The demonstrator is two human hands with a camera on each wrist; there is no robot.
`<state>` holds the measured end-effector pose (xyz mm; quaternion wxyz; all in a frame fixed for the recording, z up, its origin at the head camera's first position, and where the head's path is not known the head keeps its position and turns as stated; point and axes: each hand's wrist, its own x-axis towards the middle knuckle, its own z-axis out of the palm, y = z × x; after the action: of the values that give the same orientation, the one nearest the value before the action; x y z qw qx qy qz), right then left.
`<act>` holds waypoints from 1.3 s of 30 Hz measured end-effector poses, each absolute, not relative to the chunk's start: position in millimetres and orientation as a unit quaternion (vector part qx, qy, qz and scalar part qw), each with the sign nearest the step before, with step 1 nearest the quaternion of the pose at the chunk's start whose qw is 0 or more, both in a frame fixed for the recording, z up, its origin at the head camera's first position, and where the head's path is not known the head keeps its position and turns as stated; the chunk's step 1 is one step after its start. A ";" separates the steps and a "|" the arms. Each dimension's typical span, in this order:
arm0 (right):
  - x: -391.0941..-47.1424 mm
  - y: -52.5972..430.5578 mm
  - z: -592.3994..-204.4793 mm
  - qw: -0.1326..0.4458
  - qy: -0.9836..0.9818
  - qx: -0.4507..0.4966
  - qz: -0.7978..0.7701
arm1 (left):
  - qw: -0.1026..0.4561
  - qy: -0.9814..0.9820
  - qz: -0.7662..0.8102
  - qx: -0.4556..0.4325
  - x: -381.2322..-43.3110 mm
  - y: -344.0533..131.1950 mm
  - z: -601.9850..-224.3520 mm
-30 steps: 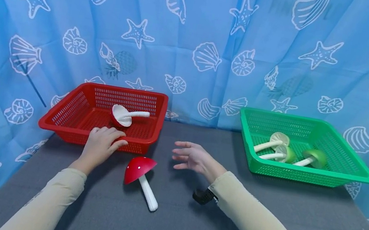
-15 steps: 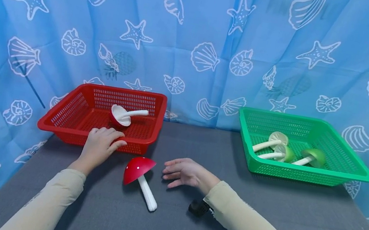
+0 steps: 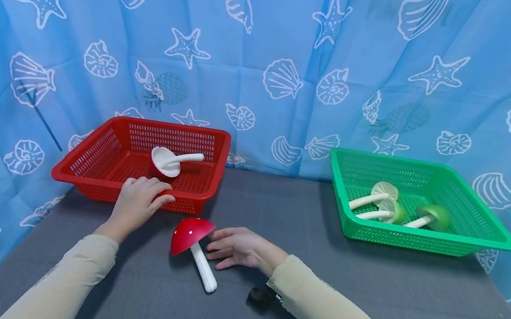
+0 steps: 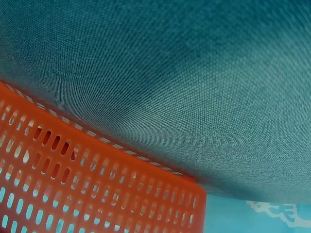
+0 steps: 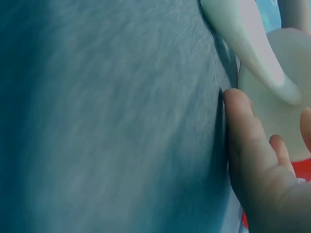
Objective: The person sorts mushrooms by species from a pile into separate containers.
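A toy mushroom point(image 3: 203, 268) with a white-dotted red cap and white stem lies on the grey cloth. Beside its cap is my right hand point(image 3: 241, 249), fingers spread and slightly bent around nothing. In the right wrist view, those fingers point(image 5: 248, 141) point toward the cap's pale underside, below the white stem point(image 5: 257, 53). My left hand point(image 3: 138, 205) holds the front rim of the red basket point(image 3: 96, 184), its fingers bent over the edge and their tips hidden. Another red-capped mushroom point(image 3: 167, 162) lies inside that basket, underside up.
A green basket point(image 3: 428, 241) stands at the right with several green-capped mushrooms point(image 3: 434, 217) in it. Grey cloth point(image 3: 274, 201) covers the table between the baskets. Behind hangs a blue curtain point(image 3: 286, 30) with shell and starfish prints.
My right hand has moved left and toward me, coming up beside the red-capped mushroom on the cloth. My left hand has stayed on the red basket's rim.
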<state>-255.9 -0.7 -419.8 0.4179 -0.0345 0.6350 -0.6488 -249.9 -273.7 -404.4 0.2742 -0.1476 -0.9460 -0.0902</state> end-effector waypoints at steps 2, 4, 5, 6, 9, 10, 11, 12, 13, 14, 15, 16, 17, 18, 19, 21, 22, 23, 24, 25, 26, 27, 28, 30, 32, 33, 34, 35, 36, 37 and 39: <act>-255.1 -5.4 -420.7 0.420 0.635 -0.040 -0.648 | 0.276 -0.945 -0.090 -0.149 -250.5 -274.5 -404.5; -253.9 -9.7 -421.3 0.423 0.636 -0.048 -0.644 | 0.277 -0.944 -0.092 -0.150 -250.5 -274.9 -404.9; -253.3 -11.7 -421.6 0.425 0.637 -0.053 -0.641 | 0.277 -0.944 -0.093 -0.151 -250.6 -275.0 -405.0; -252.8 -13.5 -422.2 0.426 0.637 -0.057 -0.640 | 0.278 -0.944 -0.093 -0.151 -250.8 -275.1 -405.4; -251.3 -17.5 -423.2 0.427 0.639 -0.071 -0.636 | 0.278 -0.944 -0.094 -0.150 -250.8 -274.8 -405.8; -250.9 -18.2 -423.7 0.426 0.640 -0.075 -0.635 | 0.277 -0.945 -0.094 -0.149 -250.9 -274.5 -406.0; -250.8 -18.8 -424.2 0.425 0.642 -0.078 -0.633 | 0.275 -0.945 -0.094 -0.148 -250.8 -274.1 -405.8; -250.4 -19.3 -424.5 0.424 0.644 -0.080 -0.632 | 0.274 -0.946 -0.094 -0.147 -250.8 -273.9 -405.8; -250.2 -19.7 -424.8 0.422 0.647 -0.083 -0.629 | 0.272 -0.946 -0.095 -0.147 -250.7 -273.7 -405.6; -250.0 -20.0 -424.8 0.421 0.650 -0.086 -0.627 | 0.271 -0.947 -0.094 -0.147 -250.7 -273.6 -405.5; -249.7 -20.3 -424.7 0.420 0.653 -0.088 -0.624 | 0.271 -0.947 -0.094 -0.147 -250.7 -273.6 -405.6; -249.4 -20.5 -424.6 0.420 0.655 -0.089 -0.622 | 0.271 -0.947 -0.095 -0.147 -250.8 -273.7 -405.6; -249.0 -20.7 -424.4 0.420 0.655 -0.087 -0.622 | 0.271 -0.947 -0.095 -0.148 -250.8 -273.8 -405.5; -248.5 -20.7 -423.8 0.420 0.656 -0.085 -0.622 | 0.271 -0.946 -0.095 -0.148 -250.8 -273.9 -405.5; -248.3 -20.5 -423.4 0.421 0.655 -0.081 -0.622 | 0.273 -0.946 -0.095 -0.149 -250.9 -274.0 -405.6; -247.5 -19.7 -422.1 0.424 0.651 -0.074 -0.626 | 0.276 -0.945 -0.096 -0.151 -251.0 -274.2 -405.9; -247.0 -19.2 -421.5 0.423 0.649 -0.072 -0.628 | 0.277 -0.944 -0.095 -0.151 -250.9 -274.2 -405.9; -246.7 -18.6 -420.8 0.424 0.647 -0.068 -0.630 | 0.278 -0.944 -0.094 -0.150 -250.8 -274.2 -405.9; -246.4 -17.9 -419.9 0.425 0.645 -0.066 -0.632 | 0.278 -0.944 -0.094 -0.150 -250.7 -274.3 -405.8; -246.0 -16.8 -419.0 0.424 0.644 -0.067 -0.633 | 0.279 -0.944 -0.095 -0.149 -250.6 -274.0 -405.7; -245.5 -15.6 -418.2 0.422 0.643 -0.068 -0.636 | 0.278 -0.944 -0.096 -0.148 -250.6 -273.9 -405.6; -245.2 -14.5 -417.4 0.420 0.642 -0.068 -0.638 | 0.277 -0.944 -0.097 -0.147 -250.5 -273.8 -405.4; -244.8 -13.4 -416.6 0.417 0.641 -0.067 -0.641 | 0.276 -0.945 -0.099 -0.147 -250.2 -273.8 -405.2; -244.1 -10.4 -414.2 0.412 0.638 -0.066 -0.647 | 0.274 -0.945 -0.102 -0.146 -249.7 -273.8 -404.9; -243.7 -6.9 -411.3 0.409 0.635 -0.065 -0.652 | 0.272 -0.946 -0.101 -0.145 -249.3 -274.3 -405.3; -243.5 -5.0 -409.5 0.407 0.634 -0.064 -0.654 | 0.272 -0.946 -0.101 -0.146 -249.0 -274.4 -405.3; -243.5 -3.0 -407.5 0.406 0.632 -0.062 -0.657 | 0.273 -0.945 -0.100 -0.146 -248.9 -274.6 -405.6; -243.6 -1.0 -405.3 0.405 0.631 -0.060 -0.659 | 0.274 -0.945 -0.098 -0.146 -249.1 -274.8 -405.9; -243.8 1.0 -403.2 0.403 0.630 -0.059 -0.661 | 0.274 -0.945 -0.098 -0.147 -249.2 -275.1 -406.2; -243.9 3.0 -401.2 0.400 0.629 -0.059 -0.664 | 0.275 -0.945 -0.099 -0.147 -249.3 -275.1 -406.3; -244.3 6.2 -396.9 0.395 0.627 -0.059 -0.669 | 0.275 -0.945 -0.099 -0.147 -249.3 -275.3 -406.4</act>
<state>-244.3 6.2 -396.9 0.3950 -0.0590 0.6267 -0.6691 -249.3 -275.3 -406.4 0.2753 -0.1473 -0.9448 -0.0994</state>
